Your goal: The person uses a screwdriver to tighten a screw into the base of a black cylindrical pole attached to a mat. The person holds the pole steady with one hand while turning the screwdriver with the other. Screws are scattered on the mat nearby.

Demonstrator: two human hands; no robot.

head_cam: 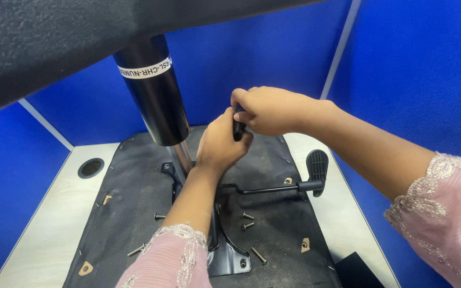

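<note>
Black fabric of an upturned chair seat (134, 197), spread flat on a pale wooden desk (49, 224) between blue partition walls (417, 69). Bolted to the middle of the seat, a black metal mechanism plate (225, 256), with the chrome-and-black gas column (156, 96) rising from it toward the camera and meeting the textured black chair base (44, 37) at the top left. Off the plate to the right, a thin black lever rod ending in a flat paddle handle (317, 169), near the seat's right edge.

Above the mechanism, just right of the column, both hands together: left hand (220, 144) curled narrow around a small black knob (238, 128), right hand (270, 109) closed over the same knob from above, fingers touching the left hand. Most of the knob hidden by the fingers; shape not clear.

Loose on the fabric, several screws (247, 225): two close together just below the lever rod, one lower near the plate's corner, one left of the forearm, one near the lower left. Round cable hole (90, 167) in the desk, left of the seat. Pink embroidered sleeves (444, 213) on both arms.
</note>
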